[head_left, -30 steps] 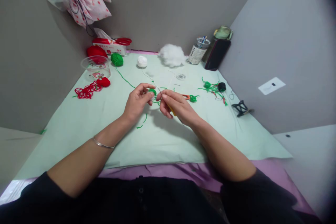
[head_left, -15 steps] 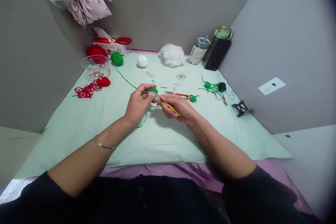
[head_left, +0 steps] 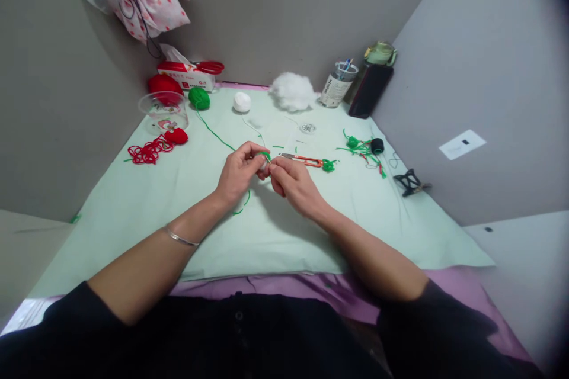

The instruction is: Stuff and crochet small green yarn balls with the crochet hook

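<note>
While one tangle of red yarn (head_left: 149, 153) lies far left, the left hand (head_left: 237, 173) pinches one small green crochet piece (head_left: 264, 156) mid-cloth, fingers curled closed around it. Touching it, the right hand (head_left: 293, 185) is closed; what it grips is hidden. Beyond lie one pair of snips (head_left: 302, 159) and two green yarn scraps (head_left: 355, 145).

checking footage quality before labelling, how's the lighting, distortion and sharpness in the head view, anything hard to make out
Head view: soft, even light, faint shadow under the right hand on the green cloth; wide-angle bending with dark vignetting at the right corners; the green crochet piece pinched by the left hand is small and slightly blurred, its stitches unreadable.
</note>
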`<control>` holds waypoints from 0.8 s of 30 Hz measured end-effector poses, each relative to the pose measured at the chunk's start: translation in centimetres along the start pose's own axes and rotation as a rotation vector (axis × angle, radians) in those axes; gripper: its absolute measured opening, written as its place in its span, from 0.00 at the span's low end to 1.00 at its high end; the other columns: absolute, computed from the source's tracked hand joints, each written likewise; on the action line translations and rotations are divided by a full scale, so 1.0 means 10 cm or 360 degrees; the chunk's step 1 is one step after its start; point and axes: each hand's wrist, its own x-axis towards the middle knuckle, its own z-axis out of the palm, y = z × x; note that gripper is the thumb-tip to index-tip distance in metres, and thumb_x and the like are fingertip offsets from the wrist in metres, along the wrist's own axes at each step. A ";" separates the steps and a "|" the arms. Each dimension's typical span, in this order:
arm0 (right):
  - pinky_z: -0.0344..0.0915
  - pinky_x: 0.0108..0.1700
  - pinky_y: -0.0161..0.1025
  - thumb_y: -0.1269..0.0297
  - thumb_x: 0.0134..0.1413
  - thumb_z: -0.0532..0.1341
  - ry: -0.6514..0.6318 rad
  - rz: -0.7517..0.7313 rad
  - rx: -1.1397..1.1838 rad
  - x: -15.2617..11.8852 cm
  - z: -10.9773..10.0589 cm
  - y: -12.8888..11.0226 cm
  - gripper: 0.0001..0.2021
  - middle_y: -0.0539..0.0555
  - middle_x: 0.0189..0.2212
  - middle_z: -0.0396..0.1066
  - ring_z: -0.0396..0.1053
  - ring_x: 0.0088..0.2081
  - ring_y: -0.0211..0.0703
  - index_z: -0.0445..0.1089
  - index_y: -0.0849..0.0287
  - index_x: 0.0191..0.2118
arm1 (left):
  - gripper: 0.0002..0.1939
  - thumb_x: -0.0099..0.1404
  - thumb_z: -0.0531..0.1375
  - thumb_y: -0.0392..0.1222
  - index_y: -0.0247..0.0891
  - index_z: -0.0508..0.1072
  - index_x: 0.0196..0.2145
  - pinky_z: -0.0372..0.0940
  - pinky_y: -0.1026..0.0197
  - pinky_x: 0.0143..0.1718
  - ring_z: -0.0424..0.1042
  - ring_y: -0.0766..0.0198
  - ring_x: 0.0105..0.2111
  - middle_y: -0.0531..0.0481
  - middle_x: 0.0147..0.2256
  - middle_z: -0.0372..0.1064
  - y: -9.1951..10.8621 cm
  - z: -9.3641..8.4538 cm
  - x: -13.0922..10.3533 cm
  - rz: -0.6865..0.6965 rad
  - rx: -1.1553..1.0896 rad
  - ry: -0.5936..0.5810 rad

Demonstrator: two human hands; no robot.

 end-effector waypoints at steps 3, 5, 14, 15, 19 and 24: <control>0.50 0.30 0.38 0.63 0.66 0.52 0.0104 -0.0193 -0.0500 -0.07 0.07 -0.01 0.11 0.45 0.20 0.58 0.53 0.23 0.36 0.64 0.56 0.31 | 0.05 0.61 0.60 0.34 0.38 0.73 0.36 0.68 0.62 0.31 0.70 0.66 0.25 0.55 0.27 0.70 0.02 0.01 -0.02 0.0074 0.0024 0.0035; 0.48 0.30 0.38 0.63 0.65 0.53 0.0102 -0.0246 -0.0606 -0.09 0.08 -0.01 0.10 0.45 0.20 0.57 0.51 0.23 0.36 0.64 0.56 0.31 | 0.07 0.60 0.60 0.33 0.39 0.73 0.37 0.68 0.62 0.32 0.71 0.66 0.26 0.55 0.28 0.70 0.03 0.01 -0.05 0.0127 0.0036 0.0043; 0.41 0.19 0.33 0.60 0.67 0.55 -0.0866 0.0384 0.0978 0.03 -0.11 -0.06 0.12 0.37 0.11 0.48 0.38 0.15 0.30 0.70 0.61 0.35 | 0.08 0.61 0.62 0.35 0.40 0.75 0.40 0.65 0.60 0.44 0.72 0.62 0.38 0.51 0.37 0.74 -0.14 -0.12 0.12 0.0220 0.0092 0.0258; 0.43 0.19 0.33 0.60 0.68 0.56 -0.1095 0.0402 0.0976 0.01 -0.12 -0.08 0.13 0.38 0.11 0.51 0.40 0.14 0.30 0.72 0.63 0.37 | 0.07 0.62 0.62 0.36 0.40 0.74 0.39 0.65 0.59 0.44 0.72 0.62 0.38 0.51 0.37 0.74 -0.17 -0.16 0.15 0.0204 0.0089 0.0307; 0.53 0.23 0.33 0.56 0.67 0.60 -0.0936 0.0153 0.0769 -0.03 -0.12 -0.09 0.12 0.46 0.21 0.67 0.58 0.19 0.31 0.73 0.61 0.41 | 0.08 0.63 0.61 0.39 0.39 0.74 0.41 0.65 0.58 0.46 0.73 0.60 0.40 0.49 0.38 0.76 -0.19 -0.22 0.17 0.0112 0.0012 0.0282; 0.52 0.26 0.37 0.54 0.61 0.65 0.0267 -0.0224 0.0134 0.07 -0.18 0.00 0.11 0.48 0.30 0.66 0.54 0.24 0.33 0.70 0.56 0.41 | 0.08 0.64 0.63 0.40 0.41 0.75 0.42 0.66 0.58 0.46 0.73 0.61 0.41 0.50 0.41 0.77 -0.06 -0.03 0.02 0.0059 -0.0137 0.0088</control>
